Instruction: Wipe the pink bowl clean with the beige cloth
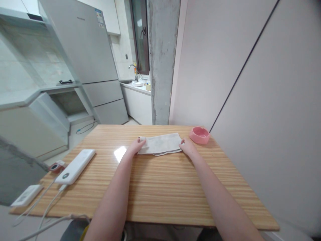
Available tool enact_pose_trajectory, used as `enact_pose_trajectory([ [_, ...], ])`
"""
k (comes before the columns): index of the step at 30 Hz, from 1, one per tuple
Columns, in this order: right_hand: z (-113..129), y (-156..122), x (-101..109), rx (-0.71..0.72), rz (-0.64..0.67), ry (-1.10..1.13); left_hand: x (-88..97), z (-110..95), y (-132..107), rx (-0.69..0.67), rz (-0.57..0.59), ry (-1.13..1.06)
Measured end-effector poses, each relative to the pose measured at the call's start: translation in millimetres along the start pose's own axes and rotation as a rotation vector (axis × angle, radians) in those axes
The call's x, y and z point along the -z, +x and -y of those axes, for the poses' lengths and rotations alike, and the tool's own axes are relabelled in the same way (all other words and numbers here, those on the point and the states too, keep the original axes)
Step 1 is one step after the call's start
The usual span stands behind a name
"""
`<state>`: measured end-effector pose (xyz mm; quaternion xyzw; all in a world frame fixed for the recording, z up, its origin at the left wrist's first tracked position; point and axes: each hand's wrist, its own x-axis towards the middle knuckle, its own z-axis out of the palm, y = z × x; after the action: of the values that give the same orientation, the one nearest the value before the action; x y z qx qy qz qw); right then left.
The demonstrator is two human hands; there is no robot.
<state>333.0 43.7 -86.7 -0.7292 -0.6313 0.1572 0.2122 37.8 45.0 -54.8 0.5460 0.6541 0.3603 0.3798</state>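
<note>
A pale grey-white cloth (pixel 162 144), folded into a long strip, is at the far part of the wooden table (pixel 170 187). My left hand (pixel 137 146) grips its left end, the thumb on top. At the other end, my right hand (pixel 187 146) pinches the lower right corner between thumb and fingers. The cloth is stretched fairly flat between both hands, and its near edge shows more than one layer. Just beyond my right hand sits a pink ashtray (pixel 200 135), apart from the cloth.
On the table's left side lie a white power bank (pixel 76 166) with a cable plugged in, a reddish roll-like item (pixel 56 167) and a small white device (pixel 27 195). White cables (pixel 51 203) hang over the near left edge. A pale wall (pixel 250 110) borders the right side.
</note>
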Motion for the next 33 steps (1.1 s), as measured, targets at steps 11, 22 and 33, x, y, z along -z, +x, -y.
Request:
enact_pose_trajectory([
  [11,-1,0,0,-0.003,-0.01,0.009,2.7,2,5,-0.152,-0.202,0.492],
  [22,3,-2,4,0.004,0.008,-0.001,3.5,-9,-11,-0.123,0.026,0.598],
  [33,1,-1,5,-0.029,-0.051,-0.078,3.9,-8,-9,-0.06,0.043,0.634],
])
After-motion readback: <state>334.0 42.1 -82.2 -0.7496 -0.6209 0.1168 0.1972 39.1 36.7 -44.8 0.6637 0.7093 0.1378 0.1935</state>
